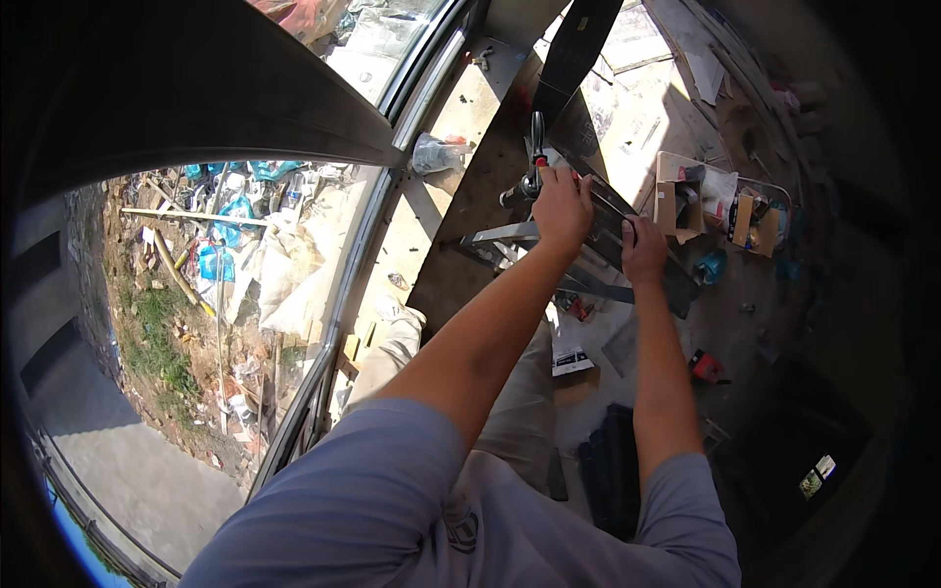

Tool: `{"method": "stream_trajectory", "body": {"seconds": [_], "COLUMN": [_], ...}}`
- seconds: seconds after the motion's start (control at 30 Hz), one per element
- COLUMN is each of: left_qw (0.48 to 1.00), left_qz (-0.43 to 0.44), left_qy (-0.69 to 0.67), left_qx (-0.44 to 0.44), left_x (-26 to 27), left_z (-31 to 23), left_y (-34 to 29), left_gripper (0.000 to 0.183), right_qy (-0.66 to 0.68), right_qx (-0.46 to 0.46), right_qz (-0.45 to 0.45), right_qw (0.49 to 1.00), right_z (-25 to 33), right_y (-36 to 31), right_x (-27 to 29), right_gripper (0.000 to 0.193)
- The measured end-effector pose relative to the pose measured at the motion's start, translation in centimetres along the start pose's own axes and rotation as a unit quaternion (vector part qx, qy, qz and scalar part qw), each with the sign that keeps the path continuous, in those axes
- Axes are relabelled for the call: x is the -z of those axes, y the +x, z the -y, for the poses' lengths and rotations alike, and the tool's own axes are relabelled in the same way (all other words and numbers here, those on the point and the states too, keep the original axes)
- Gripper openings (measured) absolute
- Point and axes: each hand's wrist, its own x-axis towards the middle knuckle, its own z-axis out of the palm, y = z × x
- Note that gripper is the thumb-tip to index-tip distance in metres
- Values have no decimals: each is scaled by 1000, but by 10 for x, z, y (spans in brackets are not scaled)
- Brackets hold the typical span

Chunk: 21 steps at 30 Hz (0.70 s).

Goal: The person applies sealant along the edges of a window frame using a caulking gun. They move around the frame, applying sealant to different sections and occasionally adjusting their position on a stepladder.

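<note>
My left hand (pixel 564 208) is closed, its fingers curled beside a clamp-like tool (pixel 537 162) with a dark upright lever and red parts. What lies inside those fingers is hidden. To its right and a little nearer, my right hand (pixel 644 252) is wrapped round the end of a slim dark bar (pixel 610 199), which runs back toward the left hand. Beneath both hands lies a long dark board or panel (pixel 596 157). A grey metal stepladder-like frame (pixel 505 233) stands under my left wrist.
A window frame (pixel 368 230) runs along the left, with rubble (pixel 235 265) outside. A clear plastic container (pixel 436 154) sits on the sill. Open cardboard boxes (pixel 678 208) stand at right. Below lie a red tool (pixel 706 367) and a black case (pixel 610 470).
</note>
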Motion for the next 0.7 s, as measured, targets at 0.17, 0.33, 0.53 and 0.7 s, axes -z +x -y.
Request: {"method": "stream_trajectory", "body": {"seconds": [0.17,0.33,0.53,0.7], "left_qw": [988,994,987,984], "left_qz": [-146,14,109,131], "left_qy": [33,-78,-110,-109], "left_qx": [-42,74,51,43], "left_x": [1,51,112,168], "left_z": [-1,-3,12,-4], "left_y": [5,0,-23,-35], "left_gripper": [29,30,31,32], "right_qy": [10,10,-8,-92], "right_qx": [8,8,11,-31], "right_qz": [-8,13,19,78], "right_qw": [1000,1000,1000,992], "right_z": [-4,-15,-4,-4], "right_y": [1,0,-1,-2], "right_x": [1,6,5,4], "right_gripper": [21,20,22,32]}}
